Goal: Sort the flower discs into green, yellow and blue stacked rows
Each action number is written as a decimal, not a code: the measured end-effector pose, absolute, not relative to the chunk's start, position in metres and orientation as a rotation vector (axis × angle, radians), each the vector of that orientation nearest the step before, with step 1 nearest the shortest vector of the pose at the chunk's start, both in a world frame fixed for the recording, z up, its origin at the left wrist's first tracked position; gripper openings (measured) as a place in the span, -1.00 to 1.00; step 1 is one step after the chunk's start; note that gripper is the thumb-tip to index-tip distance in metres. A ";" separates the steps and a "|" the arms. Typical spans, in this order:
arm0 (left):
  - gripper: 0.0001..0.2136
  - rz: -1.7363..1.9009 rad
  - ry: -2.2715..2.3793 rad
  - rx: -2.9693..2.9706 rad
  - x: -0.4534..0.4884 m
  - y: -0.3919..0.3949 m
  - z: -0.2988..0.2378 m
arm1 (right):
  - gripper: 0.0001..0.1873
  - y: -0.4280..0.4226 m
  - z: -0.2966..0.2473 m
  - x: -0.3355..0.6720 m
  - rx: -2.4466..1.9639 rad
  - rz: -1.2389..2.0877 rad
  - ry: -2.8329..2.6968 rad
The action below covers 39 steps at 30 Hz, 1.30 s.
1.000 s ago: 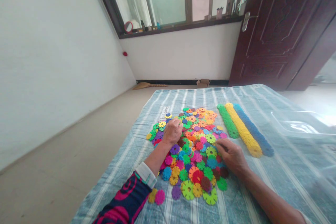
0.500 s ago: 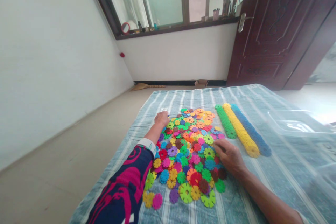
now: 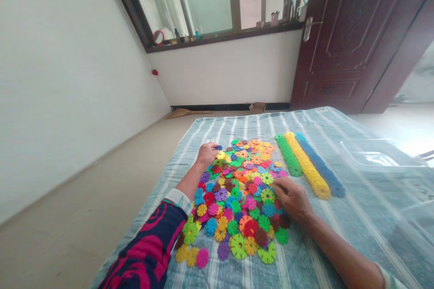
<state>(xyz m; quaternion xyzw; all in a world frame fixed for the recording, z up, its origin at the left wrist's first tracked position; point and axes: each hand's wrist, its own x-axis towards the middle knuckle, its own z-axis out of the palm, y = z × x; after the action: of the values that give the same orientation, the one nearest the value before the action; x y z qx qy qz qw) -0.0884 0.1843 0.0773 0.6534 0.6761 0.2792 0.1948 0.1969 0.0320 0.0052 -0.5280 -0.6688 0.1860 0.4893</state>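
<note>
A wide heap of flat snowflake-shaped plastic discs (image 3: 237, 194) in many colours lies on a striped blue blanket (image 3: 315, 119). My left hand (image 3: 206, 154) is curled at the heap's far left edge, next to a small blue disc (image 3: 219, 147). Whether it holds anything is hidden. My right hand (image 3: 292, 198) rests at the heap's right side, fingertips on or beside a green disc (image 3: 267, 195). To its far right lie long stacked rows of green (image 3: 288, 156), yellow (image 3: 307, 165) and blue (image 3: 320, 165) discs, side by side.
A transparent plastic tub (image 3: 376, 156) sits on the blanket's right side. Beyond the blanket are a tiled floor (image 3: 101, 189), a straw broom (image 3: 183, 113), a cardboard box (image 3: 257, 107), a white wall (image 3: 230, 72) and a dark wooden door (image 3: 349, 40).
My left hand has moved from the middle of the heap to its far left edge. My sleeve no longer covers the discs at the heap's near left. My right hand has barely moved.
</note>
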 end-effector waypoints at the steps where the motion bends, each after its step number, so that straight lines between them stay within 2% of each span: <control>1: -0.72 0.821 1.843 1.802 -0.083 0.178 0.076 | -0.77 0.032 0.006 0.197 -1.281 0.448 -1.624; 10: -0.76 0.901 1.460 1.680 -0.034 0.090 0.064 | -0.77 0.032 0.004 0.196 -1.283 0.438 -1.639; 17: -0.82 0.942 1.312 1.639 -0.010 0.044 0.058 | -0.80 0.026 0.008 0.194 -1.181 0.245 -1.768; 25: -0.82 1.013 1.273 1.594 0.004 0.019 0.052 | -0.85 0.014 0.017 0.185 -0.900 0.239 -1.941; 33: -0.80 1.087 1.201 1.568 0.006 0.016 0.046 | -0.95 0.016 0.012 0.181 -0.833 0.281 -1.931; 39: -0.84 1.111 1.148 1.633 0.008 0.011 0.042 | -0.96 0.017 0.012 0.179 -0.852 0.303 -1.923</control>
<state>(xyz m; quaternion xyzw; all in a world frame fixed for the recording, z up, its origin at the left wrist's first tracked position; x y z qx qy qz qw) 0.0084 0.0110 0.0420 0.6503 0.4570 0.4422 0.4155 0.1792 0.0168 0.0122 -0.3502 -0.7906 0.1248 0.4866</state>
